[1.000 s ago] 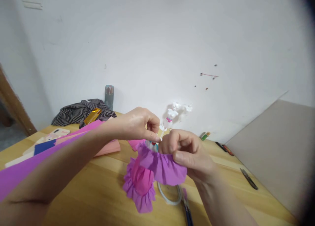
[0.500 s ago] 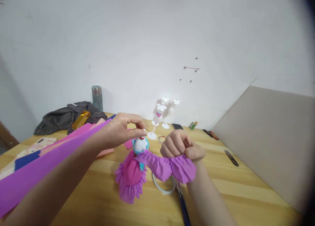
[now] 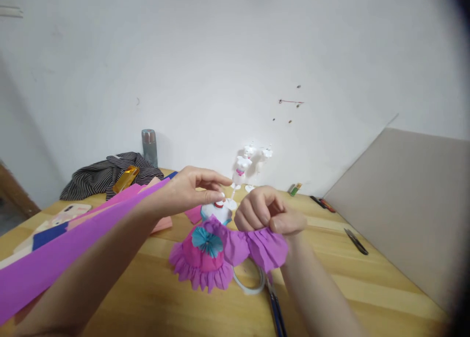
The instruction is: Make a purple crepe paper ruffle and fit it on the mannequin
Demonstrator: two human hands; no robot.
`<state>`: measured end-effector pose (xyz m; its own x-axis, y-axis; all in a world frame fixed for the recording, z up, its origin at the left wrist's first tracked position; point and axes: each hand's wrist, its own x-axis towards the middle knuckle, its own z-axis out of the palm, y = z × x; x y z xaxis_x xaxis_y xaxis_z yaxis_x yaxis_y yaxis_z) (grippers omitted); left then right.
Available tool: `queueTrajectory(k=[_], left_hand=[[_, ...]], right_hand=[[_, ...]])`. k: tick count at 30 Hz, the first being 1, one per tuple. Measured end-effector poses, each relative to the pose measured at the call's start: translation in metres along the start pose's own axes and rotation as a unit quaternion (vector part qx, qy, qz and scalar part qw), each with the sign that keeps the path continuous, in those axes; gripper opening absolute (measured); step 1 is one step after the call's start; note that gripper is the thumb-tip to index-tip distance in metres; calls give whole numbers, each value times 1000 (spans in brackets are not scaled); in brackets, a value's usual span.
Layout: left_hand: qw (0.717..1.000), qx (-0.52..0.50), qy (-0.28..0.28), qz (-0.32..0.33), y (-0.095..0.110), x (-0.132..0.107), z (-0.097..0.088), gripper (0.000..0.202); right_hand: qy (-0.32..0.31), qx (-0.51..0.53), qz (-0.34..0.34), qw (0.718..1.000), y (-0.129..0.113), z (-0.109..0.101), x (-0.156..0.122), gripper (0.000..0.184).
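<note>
A small white dress form (image 3: 216,210) stands on the wooden table (image 3: 147,288), wearing a pink crepe-paper skirt (image 3: 200,264) with a purple frill and a blue paper flower (image 3: 205,240). My left hand (image 3: 191,190) pinches the top of the form with thumb and fingers. My right hand (image 3: 266,213) is closed on a ruffled purple crepe strip (image 3: 253,246) that runs from the form's waist out to the right.
A long purple paper sheet (image 3: 55,261) crosses under my left arm. A tape roll (image 3: 251,283) and blue-handled scissors (image 3: 275,307) lie below the skirt. Two bare white forms (image 3: 251,163), a flask (image 3: 149,146), striped cloth (image 3: 106,173), a phone (image 3: 68,210) and small snips (image 3: 356,241) lie around. A grey board (image 3: 414,200) leans at right.
The form has been turned, so the blue flower now faces me. My right hand has drawn the purple strip out to the right and then brought it a little closer to the form.
</note>
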<state>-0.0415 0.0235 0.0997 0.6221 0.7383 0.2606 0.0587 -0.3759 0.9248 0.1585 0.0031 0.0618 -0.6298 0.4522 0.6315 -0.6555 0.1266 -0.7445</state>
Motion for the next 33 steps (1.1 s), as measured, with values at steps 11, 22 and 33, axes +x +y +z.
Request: queueTrajectory(k=[11,22,33], left_hand=[[997,-51,53,26,-12,-14,5,22],[993,74,93,-3,-21,-37,9,15],[993,69,92,-7,-20,-32,8,17]], right_hand=[[59,-30,33,997,-6,-18,-3,20],[86,-80,57,991,-10,-27,4,20],[73,-142,91,983,-20,-38,11,24]])
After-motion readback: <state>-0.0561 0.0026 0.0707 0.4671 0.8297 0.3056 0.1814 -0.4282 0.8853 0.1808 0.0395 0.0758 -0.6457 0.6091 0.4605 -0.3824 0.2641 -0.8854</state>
